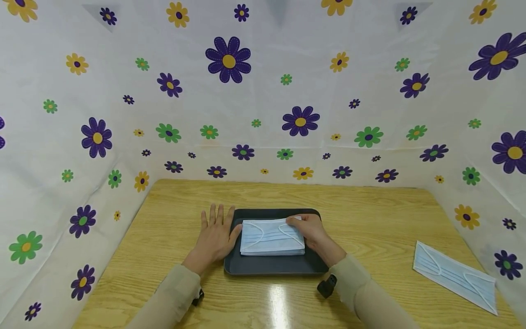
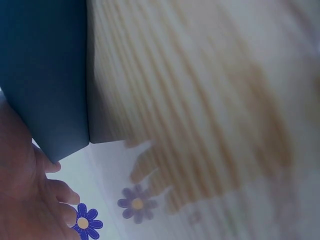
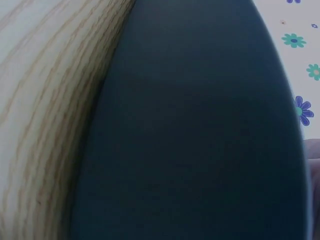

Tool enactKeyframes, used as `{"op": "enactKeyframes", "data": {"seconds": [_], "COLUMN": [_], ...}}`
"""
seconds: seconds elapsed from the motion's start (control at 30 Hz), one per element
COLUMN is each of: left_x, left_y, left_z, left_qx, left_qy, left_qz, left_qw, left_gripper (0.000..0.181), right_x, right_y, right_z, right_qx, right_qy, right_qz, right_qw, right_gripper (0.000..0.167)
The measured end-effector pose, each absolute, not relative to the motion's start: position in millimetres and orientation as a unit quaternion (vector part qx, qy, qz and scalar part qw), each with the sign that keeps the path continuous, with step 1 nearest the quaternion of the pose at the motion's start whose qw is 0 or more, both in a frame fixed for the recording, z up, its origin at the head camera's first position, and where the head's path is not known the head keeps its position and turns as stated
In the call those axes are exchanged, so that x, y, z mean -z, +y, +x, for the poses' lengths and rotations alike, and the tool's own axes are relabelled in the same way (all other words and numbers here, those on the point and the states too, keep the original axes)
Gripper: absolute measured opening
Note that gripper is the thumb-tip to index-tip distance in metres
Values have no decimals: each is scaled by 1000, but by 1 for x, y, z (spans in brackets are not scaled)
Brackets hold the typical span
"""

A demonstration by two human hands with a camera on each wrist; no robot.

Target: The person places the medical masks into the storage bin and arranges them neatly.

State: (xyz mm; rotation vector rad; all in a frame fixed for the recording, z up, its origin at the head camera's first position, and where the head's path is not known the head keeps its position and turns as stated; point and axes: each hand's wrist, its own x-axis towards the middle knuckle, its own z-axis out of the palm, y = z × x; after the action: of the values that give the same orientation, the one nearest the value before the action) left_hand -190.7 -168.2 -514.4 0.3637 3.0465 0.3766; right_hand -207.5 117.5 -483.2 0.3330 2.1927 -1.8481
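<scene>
A small pile of light blue face masks (image 1: 271,240) with white ear loops lies in a dark rectangular tray (image 1: 273,267) in the head view. At the pile's right end my right hand (image 1: 314,232) pinches the masks, thumb on top; its other fingers are mostly hidden. My left hand (image 1: 214,236) is spread out at the tray's left side, with the thumb over the rim near the masks' left end. In the left wrist view the hand (image 2: 25,185) is beside the tray's outer wall (image 2: 45,70). The tray's wall (image 3: 195,120) fills most of the right wrist view.
One more face mask (image 1: 454,276) lies slanted on the wooden table (image 1: 370,214) at the right. White cloth (image 1: 263,27) printed with flowers rises behind the table and along both sides.
</scene>
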Motion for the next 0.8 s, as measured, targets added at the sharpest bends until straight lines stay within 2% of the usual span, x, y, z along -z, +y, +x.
{"op": "enactKeyframes", "data": {"seconds": [0.8], "left_x": [515], "left_y": [-168], "left_z": [-190], "left_qx": [-127], "left_qy": [984], "left_qz": [120], "left_qw": [23], "left_gripper": [73], "right_x": [480], "right_y": [121], "right_z": [-210], "right_qx": [591], "right_qy": [791], "right_qz": [95], "right_qw": [124], "right_gripper": [28]}}
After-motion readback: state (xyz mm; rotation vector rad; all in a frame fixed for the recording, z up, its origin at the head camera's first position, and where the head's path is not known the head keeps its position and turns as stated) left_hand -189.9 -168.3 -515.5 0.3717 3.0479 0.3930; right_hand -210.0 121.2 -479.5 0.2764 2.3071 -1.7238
